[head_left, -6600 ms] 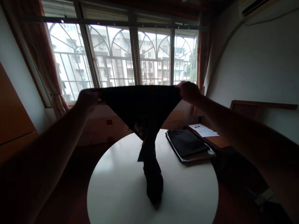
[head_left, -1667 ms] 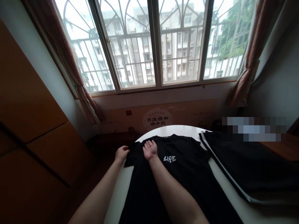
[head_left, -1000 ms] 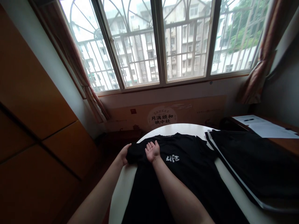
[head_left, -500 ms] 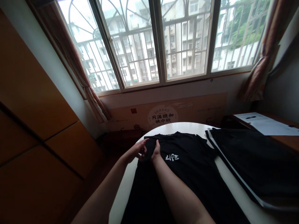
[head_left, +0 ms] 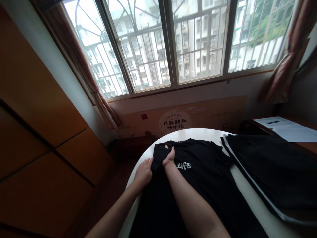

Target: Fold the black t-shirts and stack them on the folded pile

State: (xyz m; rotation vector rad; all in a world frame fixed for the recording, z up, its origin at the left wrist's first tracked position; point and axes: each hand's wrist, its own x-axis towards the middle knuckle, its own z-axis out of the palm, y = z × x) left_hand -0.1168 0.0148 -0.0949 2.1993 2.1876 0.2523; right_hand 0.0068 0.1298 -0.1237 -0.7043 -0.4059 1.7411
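Observation:
A black T-shirt (head_left: 198, 185) with white lettering on it lies spread on a white round-edged table (head_left: 133, 185). My left hand (head_left: 144, 172) is at the sleeve on the left side of the shirt, fingers closed on its edge. Beside it, my right hand (head_left: 169, 157) rests on the shirt near the same sleeve, thumb raised and apart from the fingers. Dark cloth partly hides those fingers.
Right of the shirt lies a stack of black fabric (head_left: 272, 168) with a pale edge. Behind it, white paper (head_left: 287, 127) lies on a brown surface. Wooden cabinet panels (head_left: 49, 158) stand at left, and a barred window (head_left: 170, 46) is ahead.
My left hand has come down and closed on the sleeve edge, where before it hovered with fingers spread. My right hand has shifted slightly, and the sleeve cloth now covers part of its fingers.

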